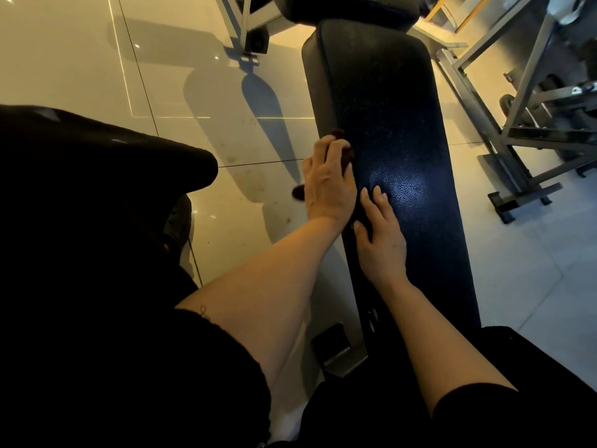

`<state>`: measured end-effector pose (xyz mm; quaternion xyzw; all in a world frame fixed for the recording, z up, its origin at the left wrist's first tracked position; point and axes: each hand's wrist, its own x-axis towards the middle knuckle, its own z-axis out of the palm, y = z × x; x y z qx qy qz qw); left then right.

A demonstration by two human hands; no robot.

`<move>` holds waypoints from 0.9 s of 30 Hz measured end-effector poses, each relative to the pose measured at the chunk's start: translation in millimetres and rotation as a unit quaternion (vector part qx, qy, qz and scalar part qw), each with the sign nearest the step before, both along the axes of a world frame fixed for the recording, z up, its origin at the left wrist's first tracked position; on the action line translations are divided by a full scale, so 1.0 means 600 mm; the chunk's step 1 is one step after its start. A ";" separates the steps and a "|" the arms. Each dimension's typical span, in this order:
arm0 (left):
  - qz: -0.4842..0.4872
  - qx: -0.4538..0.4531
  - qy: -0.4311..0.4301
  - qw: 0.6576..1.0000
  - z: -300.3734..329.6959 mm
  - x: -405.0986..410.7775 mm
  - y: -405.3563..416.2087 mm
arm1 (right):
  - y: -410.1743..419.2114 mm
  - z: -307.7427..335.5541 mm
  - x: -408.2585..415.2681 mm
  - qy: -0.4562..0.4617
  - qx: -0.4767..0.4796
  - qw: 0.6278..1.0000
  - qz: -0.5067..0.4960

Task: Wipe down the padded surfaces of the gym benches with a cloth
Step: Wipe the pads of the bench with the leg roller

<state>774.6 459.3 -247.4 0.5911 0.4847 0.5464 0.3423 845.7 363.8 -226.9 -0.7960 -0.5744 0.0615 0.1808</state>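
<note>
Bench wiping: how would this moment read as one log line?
left hand: grips cloth at bench pad edge | right hand: flat on pad

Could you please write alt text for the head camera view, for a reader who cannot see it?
The left hand presses a dark brown cloth against the left edge of a long black padded gym bench, while the right hand rests flat on the pad beside it. Glossy pale floor tiles lie to the left and a grey metal rack stands to the right.

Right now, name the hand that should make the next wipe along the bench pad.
Left. The left hand already grips the dark cloth at the near edge of the bench pad. The right hand lies flat on the pad, holding nothing, and looks better suited to bracing.
</note>
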 end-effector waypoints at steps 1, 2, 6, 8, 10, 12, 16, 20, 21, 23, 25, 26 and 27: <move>-0.008 -0.006 0.004 1.000 0.004 0.001 0.002 | 0.000 0.001 -0.001 -0.001 -0.003 1.000 -0.001; -0.013 -0.006 0.009 1.000 0.005 -0.001 -0.001 | 0.000 0.002 -0.002 -0.002 -0.007 1.000 -0.001; -0.065 0.017 0.036 0.997 -0.020 -0.007 -0.059 | -0.001 0.015 0.002 0.004 -0.023 1.000 0.013; -0.059 -0.023 0.028 0.998 -0.029 -0.011 -0.083 | -0.004 0.025 0.007 0.018 -0.020 0.999 0.024; 0.004 -0.085 -0.007 0.996 -0.024 -0.009 -0.079 | -0.010 0.032 0.011 0.019 -0.001 1.000 0.020; 0.045 -0.104 -0.045 0.993 -0.005 -0.007 -0.051 | -0.023 0.029 0.015 0.002 0.021 1.000 0.001; -0.028 -0.077 -0.037 0.996 -0.004 0.003 -0.053 | -0.058 0.009 0.016 -0.009 0.004 1.000 0.004; -0.121 -0.093 0.011 0.988 -0.070 -0.003 -0.167 | -0.093 0.003 0.026 -0.029 -0.007 0.999 0.019; -0.141 -0.113 0.029 0.983 -0.085 -0.006 -0.185 | -0.101 0.001 0.030 -0.039 -0.003 0.999 0.019; -0.110 -0.166 0.010 0.980 -0.092 -0.010 -0.195 | -0.114 0.000 0.037 -0.062 0.010 0.998 0.017; -0.032 -0.194 -0.029 0.980 -0.068 -0.005 -0.169 | -0.121 -0.001 0.043 -0.084 0.019 0.996 0.007; -0.008 -0.185 -0.039 0.982 -0.052 0.001 -0.154 | -0.124 -0.002 0.044 -0.086 0.020 0.996 0.003; -0.002 -0.163 -0.046 0.985 -0.040 0.007 -0.141 | -0.127 -0.003 0.041 -0.079 0.016 0.997 -0.002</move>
